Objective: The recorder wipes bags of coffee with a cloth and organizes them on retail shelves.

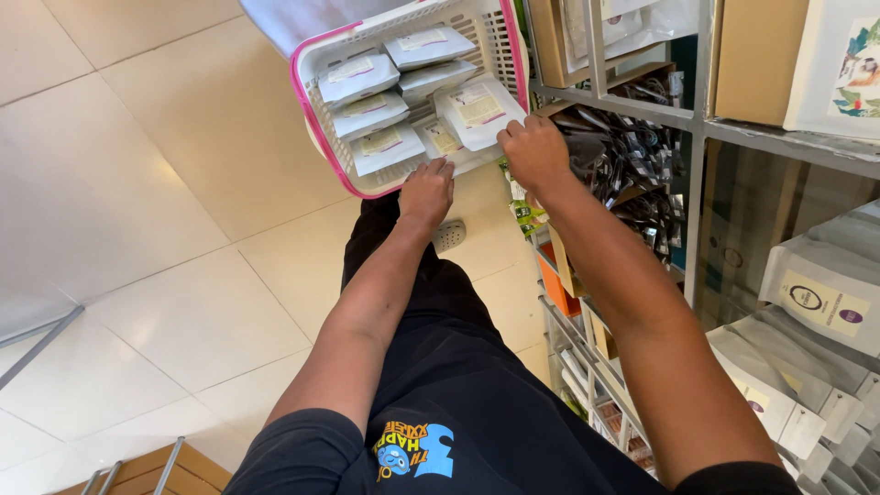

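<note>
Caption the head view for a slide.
Both hands, left hand and right hand, reach into a pink-rimmed basket of white pouches.

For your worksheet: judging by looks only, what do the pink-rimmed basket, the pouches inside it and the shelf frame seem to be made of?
Basket: likely moulded plastic, white slotted walls, glossy pink rim. Pouches: probably matte white plastic film or foil, slightly puffed, each with a paper-like label. Shelf frame: apparently grey painted metal, thin straight bars.

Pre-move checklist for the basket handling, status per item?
1. Left hand on the near rim of the pink-rimmed basket: ok.
2. Right hand on a white pouch at the basket's right edge: ok.
3. Pouches lie inside the basket, none hanging out: ok.
4. Basket's support from below: cannot tell.
5. Metal shelf close on the right, tight clearance: not ok.
</note>
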